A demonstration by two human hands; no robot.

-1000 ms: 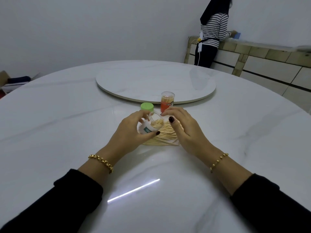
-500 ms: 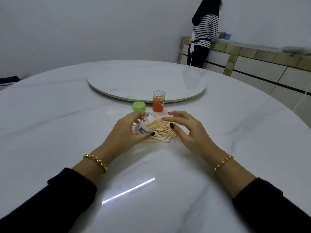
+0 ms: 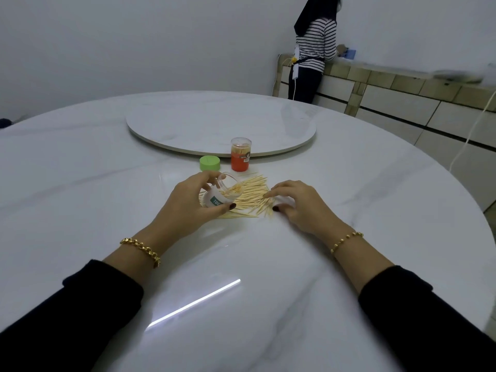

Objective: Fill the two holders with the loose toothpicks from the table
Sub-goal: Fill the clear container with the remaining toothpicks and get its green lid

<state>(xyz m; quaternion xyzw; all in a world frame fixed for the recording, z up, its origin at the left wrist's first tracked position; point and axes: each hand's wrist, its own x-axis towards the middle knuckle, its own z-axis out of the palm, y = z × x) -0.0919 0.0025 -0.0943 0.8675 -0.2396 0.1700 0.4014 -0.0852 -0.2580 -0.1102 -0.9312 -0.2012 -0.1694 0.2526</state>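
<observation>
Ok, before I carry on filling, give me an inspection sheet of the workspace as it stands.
Surface: round white marble table with a turntable at its centre.
Job's things: clear holder, tilted, partly filled; orange holder upright, lidded, toothpicks inside; loose toothpicks piled by both hands.
Clutter: green lid beside the orange holder.
Hands: left hand grips the clear holder; right hand fingertips on the pile, pinch cannot be told.
Cables: white cable hanging at the right by the counter.
Surroundings: person in a striped top at a tiled counter, back turned.
</observation>
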